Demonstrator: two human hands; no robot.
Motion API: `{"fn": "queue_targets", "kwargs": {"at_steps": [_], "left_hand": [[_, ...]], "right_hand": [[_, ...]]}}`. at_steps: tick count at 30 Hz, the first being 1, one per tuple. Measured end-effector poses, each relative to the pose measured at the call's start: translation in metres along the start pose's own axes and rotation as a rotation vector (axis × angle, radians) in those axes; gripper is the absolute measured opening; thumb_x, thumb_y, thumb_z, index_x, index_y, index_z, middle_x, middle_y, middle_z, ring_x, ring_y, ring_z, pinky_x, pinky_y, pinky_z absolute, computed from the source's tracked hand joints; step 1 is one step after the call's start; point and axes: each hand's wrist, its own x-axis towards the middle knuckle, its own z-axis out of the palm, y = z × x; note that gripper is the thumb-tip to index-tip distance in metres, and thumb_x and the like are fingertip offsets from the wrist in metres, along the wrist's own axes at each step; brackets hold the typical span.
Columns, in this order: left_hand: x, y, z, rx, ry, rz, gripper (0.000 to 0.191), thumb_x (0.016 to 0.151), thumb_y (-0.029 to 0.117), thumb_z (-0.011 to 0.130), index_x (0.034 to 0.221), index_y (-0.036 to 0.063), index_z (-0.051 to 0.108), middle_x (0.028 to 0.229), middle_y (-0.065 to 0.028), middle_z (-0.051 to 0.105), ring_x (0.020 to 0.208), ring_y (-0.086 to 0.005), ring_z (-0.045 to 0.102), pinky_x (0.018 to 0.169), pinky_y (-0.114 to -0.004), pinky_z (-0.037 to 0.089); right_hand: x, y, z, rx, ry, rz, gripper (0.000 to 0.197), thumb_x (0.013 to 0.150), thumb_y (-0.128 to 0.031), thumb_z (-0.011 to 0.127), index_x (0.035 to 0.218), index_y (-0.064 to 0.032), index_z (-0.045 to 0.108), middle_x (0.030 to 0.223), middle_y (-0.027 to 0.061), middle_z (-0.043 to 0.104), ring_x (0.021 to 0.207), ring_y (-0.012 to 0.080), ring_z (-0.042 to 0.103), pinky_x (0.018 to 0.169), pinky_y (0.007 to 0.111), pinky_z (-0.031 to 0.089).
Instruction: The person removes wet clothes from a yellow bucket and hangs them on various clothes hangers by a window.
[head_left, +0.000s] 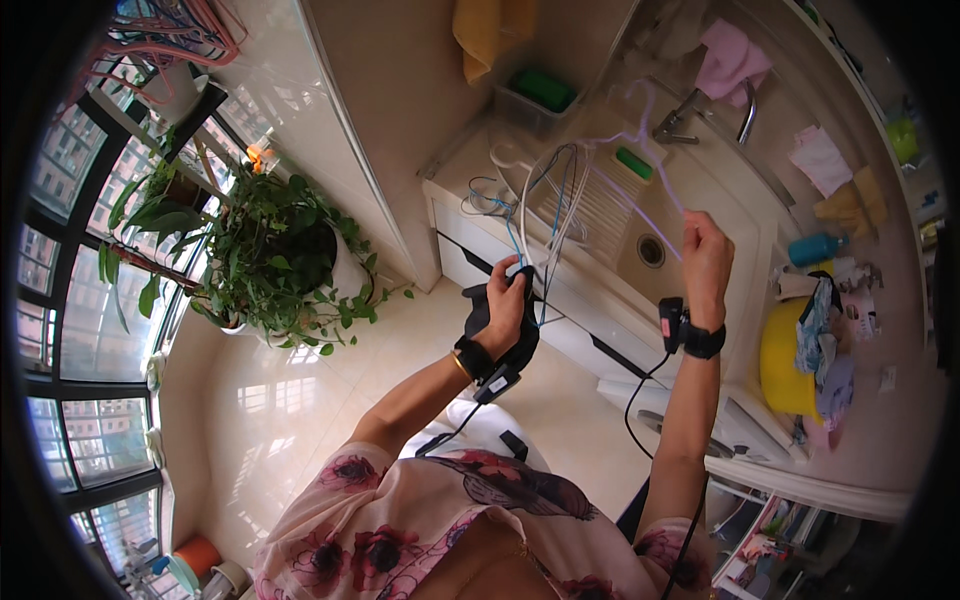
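Note:
My left hand (507, 304) is closed on a bundle of wire clothes hangers (559, 202), white, blue and dark, together with a black cloth item (527, 334) that hangs below the fingers. On the right, my right hand (707, 251) grips one end of a purple clothes hanger (651, 154). That hanger stretches over the sink basin (675, 202), its hook pointing away from me. Its far left end lies close to the bundle; whether they touch I cannot tell. Both wrists wear black straps with small cabled devices.
Ahead are a chrome faucet (679, 124), a green bar (634, 163) on the washboard and a clear plastic box (529, 112). A yellow basin (784, 360) holding cloths is at right. A leafy potted plant (277, 247) stands left by the windows. White drawers (480, 251) front the counter.

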Motion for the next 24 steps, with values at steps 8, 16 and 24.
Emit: {"fn": "queue_targets", "kwargs": {"at_steps": [8, 16, 24], "left_hand": [[0.062, -0.03, 0.018, 0.369, -0.1, 0.045, 0.028, 0.085, 0.006, 0.05, 0.113, 0.0027, 0.053, 0.076, -0.0056, 0.056, 0.065, -0.0115, 0.05, 0.057, -0.025, 0.041], [0.07, 0.001, -0.018, 0.967, -0.163, 0.541, 0.034, 0.076, 0.001, 0.053, 0.109, 0.0043, 0.06, 0.095, -0.0166, 0.06, 0.094, -0.0344, 0.057, 0.087, -0.036, 0.045], [0.009, 0.154, -0.049, 1.115, -0.192, 0.659, 0.036, 0.071, -0.004, 0.05, 0.106, 0.0045, 0.053, 0.095, -0.0178, 0.051, 0.088, -0.0344, 0.053, 0.08, -0.038, 0.043]], "right_hand": [[0.025, 0.092, -0.021, -0.13, 0.078, 0.122, 0.015, 0.084, -0.007, 0.057, 0.098, -0.0042, 0.062, 0.072, 0.0195, 0.062, 0.065, 0.0338, 0.062, 0.058, 0.036, 0.047], [-0.073, 0.069, -0.029, 0.814, 0.089, 0.507, 0.03, 0.086, -0.011, 0.061, 0.114, -0.0049, 0.053, 0.071, -0.0007, 0.055, 0.064, 0.009, 0.052, 0.058, 0.023, 0.043], [-0.034, 0.005, 0.001, 1.543, -0.153, 0.499, 0.034, 0.096, -0.035, 0.045, 0.076, -0.0074, 0.05, 0.057, -0.0019, 0.039, 0.048, 0.0088, 0.036, 0.051, 0.023, 0.038]]}}
